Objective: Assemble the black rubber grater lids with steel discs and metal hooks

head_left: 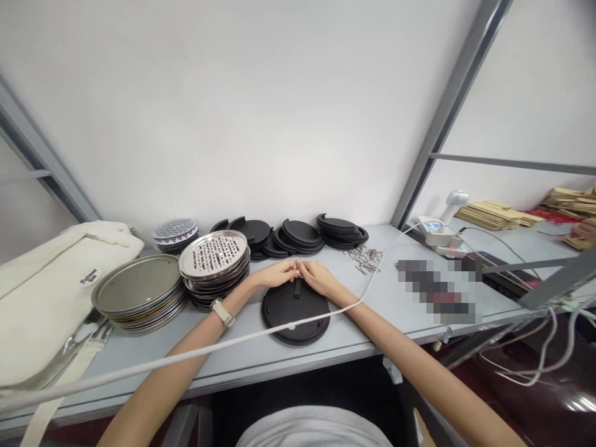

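Observation:
A round black disc lies flat near the table's front edge. From its far rim a short black tab runs toward my body. My left hand and my right hand meet at this rim, fingers pinched together around the tab's far end. A small shiny bit shows between the fingertips, too small to name. My left wrist wears a watch. Small metal clips lie scattered beyond my right hand.
Stacked black discs line the wall. Left of me stand perforated metal plates, larger round plates and a cream bag. A white cable crosses in front of my arms. Right are a white device and yellowish bundles.

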